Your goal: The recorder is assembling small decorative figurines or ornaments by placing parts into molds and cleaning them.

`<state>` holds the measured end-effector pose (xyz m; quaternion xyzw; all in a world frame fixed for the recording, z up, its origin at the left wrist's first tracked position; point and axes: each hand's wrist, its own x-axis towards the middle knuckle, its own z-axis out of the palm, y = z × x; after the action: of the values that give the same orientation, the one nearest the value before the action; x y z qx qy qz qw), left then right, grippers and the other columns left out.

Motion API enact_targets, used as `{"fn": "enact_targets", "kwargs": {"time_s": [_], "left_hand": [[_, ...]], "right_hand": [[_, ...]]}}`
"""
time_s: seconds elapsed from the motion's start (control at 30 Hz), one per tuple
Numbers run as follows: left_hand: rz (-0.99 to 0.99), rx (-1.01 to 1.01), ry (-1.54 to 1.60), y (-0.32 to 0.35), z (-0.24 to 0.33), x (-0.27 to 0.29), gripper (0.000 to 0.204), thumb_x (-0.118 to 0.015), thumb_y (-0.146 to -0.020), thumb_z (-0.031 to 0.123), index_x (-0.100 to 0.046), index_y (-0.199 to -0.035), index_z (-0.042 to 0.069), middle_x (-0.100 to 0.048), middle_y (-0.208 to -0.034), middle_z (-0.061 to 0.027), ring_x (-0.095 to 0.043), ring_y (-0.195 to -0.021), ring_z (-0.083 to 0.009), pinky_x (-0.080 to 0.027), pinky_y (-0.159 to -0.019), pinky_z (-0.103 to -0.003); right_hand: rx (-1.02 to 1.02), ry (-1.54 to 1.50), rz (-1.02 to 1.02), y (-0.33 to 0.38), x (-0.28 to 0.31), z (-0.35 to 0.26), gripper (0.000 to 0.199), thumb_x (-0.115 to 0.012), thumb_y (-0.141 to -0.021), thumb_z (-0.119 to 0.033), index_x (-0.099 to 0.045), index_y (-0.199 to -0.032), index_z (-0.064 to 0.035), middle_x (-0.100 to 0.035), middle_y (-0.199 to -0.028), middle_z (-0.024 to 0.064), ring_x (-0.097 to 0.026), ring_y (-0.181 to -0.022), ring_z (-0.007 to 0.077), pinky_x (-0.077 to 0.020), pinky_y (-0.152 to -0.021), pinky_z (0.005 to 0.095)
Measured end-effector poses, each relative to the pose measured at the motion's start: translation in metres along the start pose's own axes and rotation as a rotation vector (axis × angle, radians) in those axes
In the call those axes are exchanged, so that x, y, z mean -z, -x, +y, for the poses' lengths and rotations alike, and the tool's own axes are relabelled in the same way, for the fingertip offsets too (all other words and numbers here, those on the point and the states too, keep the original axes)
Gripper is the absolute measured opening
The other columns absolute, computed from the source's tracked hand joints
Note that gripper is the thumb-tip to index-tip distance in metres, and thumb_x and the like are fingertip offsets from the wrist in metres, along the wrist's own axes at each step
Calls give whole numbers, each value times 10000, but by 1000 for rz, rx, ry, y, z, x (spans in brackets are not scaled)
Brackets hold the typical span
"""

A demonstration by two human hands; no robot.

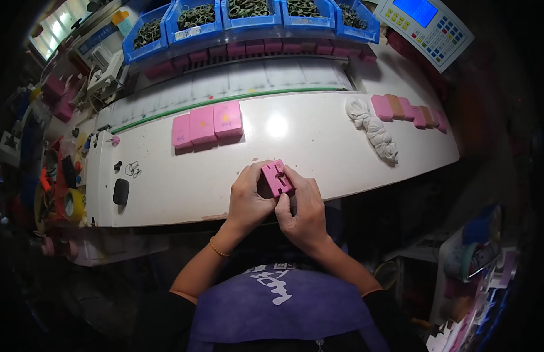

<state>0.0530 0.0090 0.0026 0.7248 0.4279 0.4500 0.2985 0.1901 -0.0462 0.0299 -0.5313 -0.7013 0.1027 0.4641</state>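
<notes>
Both hands hold one small pink block (pixel 277 177) with a slot and small holes in its top face, just above the near edge of the white table (pixel 319 146). My left hand (pixel 247 198) wraps its left side from below. My right hand (pixel 302 206) grips its right side, thumb pressed on the block's front. Three larger pink blocks (pixel 206 125) lie side by side on the table beyond the hands.
A twisted white cloth (pixel 373 127) lies at the right, next to a row of small pink and brown blocks (pixel 408 110). Blue bins (pixel 248 13) of dark rings line the back. A control panel (pixel 425 24) stands at the far right; a yellow tape roll (pixel 74 205) sits left.
</notes>
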Motion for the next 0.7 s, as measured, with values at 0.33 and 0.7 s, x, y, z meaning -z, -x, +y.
{"fn": "enact_targets", "kwargs": {"time_s": [0.33,0.7], "left_hand": [[18,50,55,-1,11,-2,524,-837,-694,154,-614,-1153,36,-674,-967,-183,-672,-903,-367,-449,-1095,-485],[247,5,12,46,14,6,564,-849,-713,42,-578,-1207,16,-622,-1003,-142,-620,-880,-265,-543,-788,-362]], "right_hand": [[3,41,39,-3,-5,-5,403,-602,-830,-7,-529,-1221,61,-578,-1202,239,-586,-1009,377,-517,-878,443],[-177,-356,-79,4,7,-6,538,-631,-910,-97,-459,-1409,8,-499,-1364,190,-584,-1001,239,-508,-845,357]]}}
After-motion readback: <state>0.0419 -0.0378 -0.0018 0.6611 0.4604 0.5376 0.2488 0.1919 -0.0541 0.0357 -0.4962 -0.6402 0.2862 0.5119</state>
